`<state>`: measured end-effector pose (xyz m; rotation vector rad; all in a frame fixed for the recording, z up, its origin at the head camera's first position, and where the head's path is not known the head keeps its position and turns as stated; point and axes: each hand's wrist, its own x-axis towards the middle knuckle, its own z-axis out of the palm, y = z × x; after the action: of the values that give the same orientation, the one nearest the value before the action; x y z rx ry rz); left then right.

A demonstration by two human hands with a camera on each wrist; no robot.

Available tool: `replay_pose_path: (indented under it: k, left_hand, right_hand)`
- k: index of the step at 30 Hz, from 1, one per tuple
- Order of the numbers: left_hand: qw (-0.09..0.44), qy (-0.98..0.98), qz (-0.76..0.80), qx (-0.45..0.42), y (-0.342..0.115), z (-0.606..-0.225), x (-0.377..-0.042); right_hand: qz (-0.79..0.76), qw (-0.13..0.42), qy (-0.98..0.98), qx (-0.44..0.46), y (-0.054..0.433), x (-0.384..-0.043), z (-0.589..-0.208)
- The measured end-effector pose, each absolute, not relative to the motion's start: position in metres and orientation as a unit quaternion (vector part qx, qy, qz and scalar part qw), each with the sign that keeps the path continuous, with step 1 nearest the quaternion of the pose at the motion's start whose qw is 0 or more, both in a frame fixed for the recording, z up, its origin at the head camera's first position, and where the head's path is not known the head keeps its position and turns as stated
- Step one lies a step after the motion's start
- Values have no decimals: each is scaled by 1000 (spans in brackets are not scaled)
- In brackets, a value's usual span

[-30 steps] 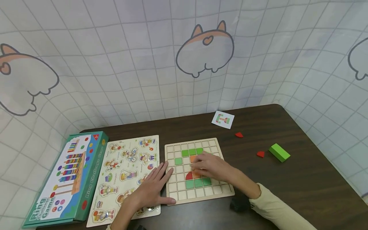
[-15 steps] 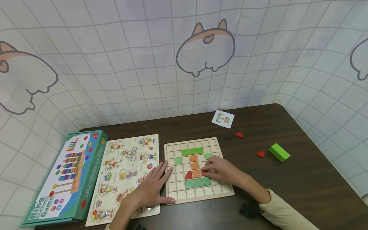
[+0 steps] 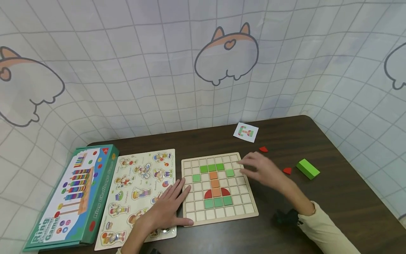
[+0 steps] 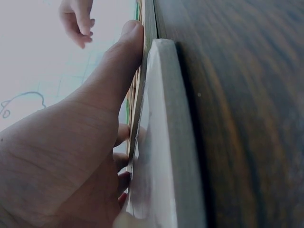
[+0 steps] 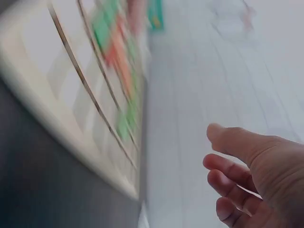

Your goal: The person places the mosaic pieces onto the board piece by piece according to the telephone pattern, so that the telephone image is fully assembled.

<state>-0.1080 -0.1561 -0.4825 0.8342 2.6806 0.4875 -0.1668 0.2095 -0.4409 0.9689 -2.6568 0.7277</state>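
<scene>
A wooden grid board (image 3: 190,220) lies mid-table, bearing green squares (image 3: 211,168), a column of orange squares (image 3: 215,183) and two red quarter-circle pieces (image 3: 225,191) at the column's foot. My left hand (image 3: 169,208) rests spread over the board's left edge, its thumb along the near corner; in the left wrist view the thumb (image 4: 114,71) lies against the board's side. My right hand (image 3: 264,170) hovers over the board's right edge with loosely bent fingers and holds nothing. Right of it on the table lie two more red quarter-circles (image 3: 287,170) (image 3: 263,149).
A pattern card (image 3: 246,132) lies behind the board. A bright green block (image 3: 308,169) stands to the right. On the left are a picture puzzle board (image 3: 136,201) and a Ring Challenge Game box (image 3: 74,197). A gridded curtain (image 3: 152,70) hangs behind the table.
My right hand has set a red quarter-circle to the right of the lowest orange square, let it go, and moved right and back from the board. My left hand has stayed put.
</scene>
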Motion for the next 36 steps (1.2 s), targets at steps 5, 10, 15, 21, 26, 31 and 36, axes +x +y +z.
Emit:
replay_pose_path:
  k: [5, 10, 15, 21, 26, 31, 36]
  left_hand:
    - [143, 930, 170, 292, -157, -481, -108]
    - [139, 931, 167, 292, -157, -481, -108]
    - [131, 932, 164, 296, -158, -480, -108]
    - [133, 930, 163, 300, -157, -482, -108]
    - [130, 930, 168, 301, -156, -482, -109]
    - [135, 931, 161, 297, -156, -482, -108]
    - [137, 933, 160, 293, -156, -483, -107]
  right_hand:
    - [259, 167, -918, 251, 256, -187, -431]
    - [262, 110, -938, 201, 276, -203, -438]
    - [216, 45, -958, 184, 277, -225, -456]
    - [165, 18, -970, 175, 279, -242, -472]
    - [153, 33, -971, 178, 280, -243, -473]
    - [156, 31, -972, 172, 280, -242, -473]
    - [132, 37, -976, 168, 278, -242, -472]
